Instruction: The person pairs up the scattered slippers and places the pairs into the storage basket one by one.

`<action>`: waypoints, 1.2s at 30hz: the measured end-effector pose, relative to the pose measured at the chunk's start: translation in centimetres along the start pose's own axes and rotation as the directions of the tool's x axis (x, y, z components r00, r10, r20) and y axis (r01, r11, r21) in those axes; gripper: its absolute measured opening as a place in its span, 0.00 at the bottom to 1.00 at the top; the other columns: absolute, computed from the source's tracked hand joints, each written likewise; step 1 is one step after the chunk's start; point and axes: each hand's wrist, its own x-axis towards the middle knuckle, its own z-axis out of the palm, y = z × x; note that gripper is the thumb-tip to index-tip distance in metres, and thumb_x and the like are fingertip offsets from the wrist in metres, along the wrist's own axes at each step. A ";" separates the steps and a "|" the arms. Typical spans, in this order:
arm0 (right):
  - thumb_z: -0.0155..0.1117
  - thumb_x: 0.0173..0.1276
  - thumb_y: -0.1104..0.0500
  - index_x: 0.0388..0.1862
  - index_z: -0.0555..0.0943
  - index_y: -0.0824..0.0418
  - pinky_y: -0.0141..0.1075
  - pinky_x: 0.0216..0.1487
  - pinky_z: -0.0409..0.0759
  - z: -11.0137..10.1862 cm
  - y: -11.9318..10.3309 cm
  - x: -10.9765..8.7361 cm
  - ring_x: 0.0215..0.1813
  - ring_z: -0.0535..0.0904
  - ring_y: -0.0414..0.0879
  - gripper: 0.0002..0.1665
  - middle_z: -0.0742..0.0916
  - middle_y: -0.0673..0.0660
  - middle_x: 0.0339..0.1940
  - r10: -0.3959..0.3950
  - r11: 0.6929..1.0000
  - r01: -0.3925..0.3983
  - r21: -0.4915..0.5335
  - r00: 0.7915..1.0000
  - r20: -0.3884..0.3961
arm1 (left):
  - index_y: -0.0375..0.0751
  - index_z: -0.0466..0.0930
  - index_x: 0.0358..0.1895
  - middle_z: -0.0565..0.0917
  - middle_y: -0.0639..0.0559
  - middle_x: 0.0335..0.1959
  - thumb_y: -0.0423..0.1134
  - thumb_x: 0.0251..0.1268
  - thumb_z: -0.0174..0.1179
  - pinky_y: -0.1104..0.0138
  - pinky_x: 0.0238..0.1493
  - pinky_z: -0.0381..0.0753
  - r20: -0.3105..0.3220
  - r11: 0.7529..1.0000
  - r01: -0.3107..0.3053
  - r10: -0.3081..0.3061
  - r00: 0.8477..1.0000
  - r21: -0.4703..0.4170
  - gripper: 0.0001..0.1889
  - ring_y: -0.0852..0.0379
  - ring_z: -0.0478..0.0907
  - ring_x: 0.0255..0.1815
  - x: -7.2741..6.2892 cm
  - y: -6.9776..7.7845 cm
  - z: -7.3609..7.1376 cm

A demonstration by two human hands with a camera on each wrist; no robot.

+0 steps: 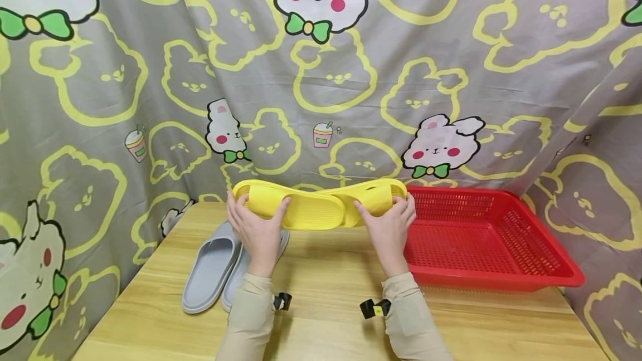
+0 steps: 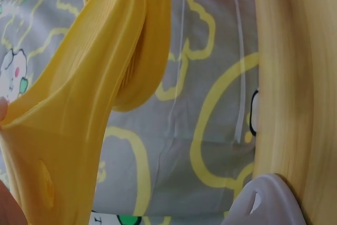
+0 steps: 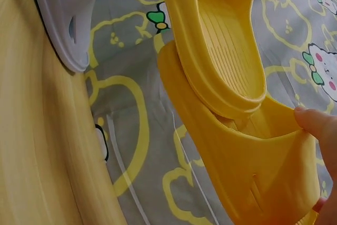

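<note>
Above the table (image 1: 326, 277) (basket rim (image 1: 491, 280) rightward), a yellow slipper (image 1: 313, 213) in each hand (image 1: 258, 233) (image 1: 388, 233).

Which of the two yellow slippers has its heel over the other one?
The yellow slipper in the left hand. Its heel end lies over the other yellow slipper, held in the right hand, whose own heel is partly covered.

Bright yellow slippers (image 1: 313, 211), lined inside with fine parallel ridges. To the left, pale grey slippers (image 1: 208, 272); to the right, a solid red basket (image 1: 494, 279) patterned with small holes. A light tan table (image 1: 321, 299) with streaked wood grain. Near, beige sleeves (image 1: 251, 311). Far, a grey curtain (image 1: 351, 124) printed with yellow animal outlines and white rabbits (pink cheeks, green bows).
</note>
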 end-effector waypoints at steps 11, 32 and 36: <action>0.76 0.45 0.31 0.50 0.63 0.67 0.54 0.63 0.69 0.2 -0.1 -0.3 0.70 0.56 0.63 0.52 0.59 0.68 0.71 0.031 0.999 -0.030 -0.010 0.998 0.055 | 0.36 0.64 0.56 0.53 0.43 0.78 0.61 0.37 0.77 0.44 0.73 0.52 -0.037 0.999 -0.035 0.034 0.999 -0.014 0.48 0.43 0.50 0.78 -0.4 0.0 0.4; 0.72 0.47 0.28 0.49 0.63 0.67 0.55 0.61 0.70 0.2 -0.2 -0.3 0.67 0.60 0.63 0.52 0.60 0.69 0.70 0.069 0.996 -0.062 -0.057 0.989 0.131 | 0.36 0.63 0.53 0.54 0.44 0.78 0.58 0.36 0.78 0.41 0.69 0.55 -0.130 0.993 -0.102 0.094 0.987 -0.056 0.45 0.45 0.51 0.78 -1.3 0.5 1.0; 0.71 0.48 0.28 0.49 0.63 0.68 0.55 0.63 0.69 0.1 -0.3 -0.4 0.68 0.59 0.63 0.52 0.60 0.70 0.70 0.072 0.996 -0.063 -0.063 0.985 0.155 | 0.37 0.62 0.54 0.54 0.44 0.77 0.58 0.36 0.79 0.41 0.67 0.55 -0.123 0.993 -0.095 0.086 0.989 -0.068 0.46 0.44 0.51 0.78 -1.6 0.6 1.3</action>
